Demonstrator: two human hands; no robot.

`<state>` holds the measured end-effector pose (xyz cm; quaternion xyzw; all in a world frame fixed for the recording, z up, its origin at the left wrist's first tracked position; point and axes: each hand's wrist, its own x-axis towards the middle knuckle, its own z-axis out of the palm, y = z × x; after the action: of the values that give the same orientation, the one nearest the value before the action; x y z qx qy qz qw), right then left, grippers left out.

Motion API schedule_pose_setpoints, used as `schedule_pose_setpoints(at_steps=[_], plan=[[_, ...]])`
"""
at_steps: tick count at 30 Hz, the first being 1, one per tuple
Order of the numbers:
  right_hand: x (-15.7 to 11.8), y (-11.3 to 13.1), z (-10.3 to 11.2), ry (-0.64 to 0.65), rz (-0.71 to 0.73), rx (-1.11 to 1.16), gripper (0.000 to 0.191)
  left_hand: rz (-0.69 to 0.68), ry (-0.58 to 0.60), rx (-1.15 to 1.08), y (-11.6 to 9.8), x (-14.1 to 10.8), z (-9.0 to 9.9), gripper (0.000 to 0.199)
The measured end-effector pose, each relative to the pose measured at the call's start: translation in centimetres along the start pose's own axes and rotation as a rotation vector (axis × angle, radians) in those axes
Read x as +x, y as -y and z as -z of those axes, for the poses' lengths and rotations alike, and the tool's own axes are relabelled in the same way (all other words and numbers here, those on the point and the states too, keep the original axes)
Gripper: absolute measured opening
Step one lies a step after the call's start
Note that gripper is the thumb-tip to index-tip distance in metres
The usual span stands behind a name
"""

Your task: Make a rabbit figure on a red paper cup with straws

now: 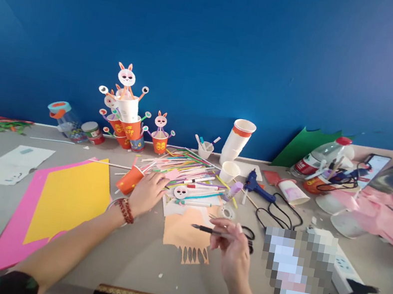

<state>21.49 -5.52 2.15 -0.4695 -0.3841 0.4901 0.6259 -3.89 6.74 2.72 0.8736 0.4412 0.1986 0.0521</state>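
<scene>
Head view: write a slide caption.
Right hand holding a pen over cut peach paper; left hand beside a tilted cup.

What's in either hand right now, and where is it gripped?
The right hand holds a pen by its barrel, behind the writing tip. Whether the left hand holds anything cannot be told.
</scene>
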Motion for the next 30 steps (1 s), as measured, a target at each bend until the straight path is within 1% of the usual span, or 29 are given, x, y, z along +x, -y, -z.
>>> schedule_pose_setpoints(at_steps=[2,4,6,8,11,14,16,17,19,21,23,25,28,30], plan=[[-0.7,-1.3,0.7,0.084,-0.025,-0.033,0.054,-0.106,-0.001,-0.014,-0.3,-1.0,-0.6,0.025],[-1.4,-1.7,1.3,0.162,0.022,-0.135,0.045,-0.345,0.031,-0.075,-0.6,-2.8,-0.9,0.024],[-1.8,-1.7,1.7,0.233,0.082,-0.26,0.034,-0.518,0.124,-0.115,-0.9,-4.5,-1.0,0.026],[-1.8,-1.7,2.0,0.27,0.112,-0.346,0.031,-0.603,0.232,-0.157,-1.1,-5.7,-0.9,0.031],[-1.0,-1.7,2.6,0.253,0.14,-0.417,0.03,-0.612,0.337,-0.173,-1.5,-6.2,-1.1,0.039],[0.0,-1.5,3.1,0.239,0.214,-0.49,0.025,-0.57,0.363,-0.168,-2.1,-6.0,-1.7,0.043],[0.3,-1.4,3.1,0.231,0.237,-0.531,0.018,-0.549,0.363,-0.179,-2.4,-5.9,-2.0,0.042],[0.2,-1.4,2.9,0.231,0.22,-0.528,0.017,-0.548,0.359,-0.188,-2.4,-5.8,-2.1,0.041],[-0.1,-1.6,2.4,0.251,0.12,-0.453,0.022,-0.566,0.355,-0.207,-2.4,-5.7,-2.0,0.038],[-0.5,-2.1,1.6,0.312,-0.005,-0.338,0.022,-0.592,0.357,-0.229,-2.2,-5.6,-1.7,0.035],[-0.8,-2.7,0.9,0.387,-0.074,-0.304,0.021,-0.603,0.371,-0.246,-2.0,-5.5,-1.4,0.033],[-0.9,-3.3,0.3,0.423,-0.039,-0.373,0.017,-0.595,0.387,-0.253,-1.9,-5.6,-1.2,0.033],[-0.6,-3.7,-0.4,0.404,0.082,-0.48,0.003,-0.572,0.388,-0.261,-1.8,-5.8,-1.3,0.033],[-0.2,-3.7,-0.8,0.405,0.094,-0.484,0.005,-0.559,0.381,-0.267,-1.8,-5.9,-1.5,0.033]])
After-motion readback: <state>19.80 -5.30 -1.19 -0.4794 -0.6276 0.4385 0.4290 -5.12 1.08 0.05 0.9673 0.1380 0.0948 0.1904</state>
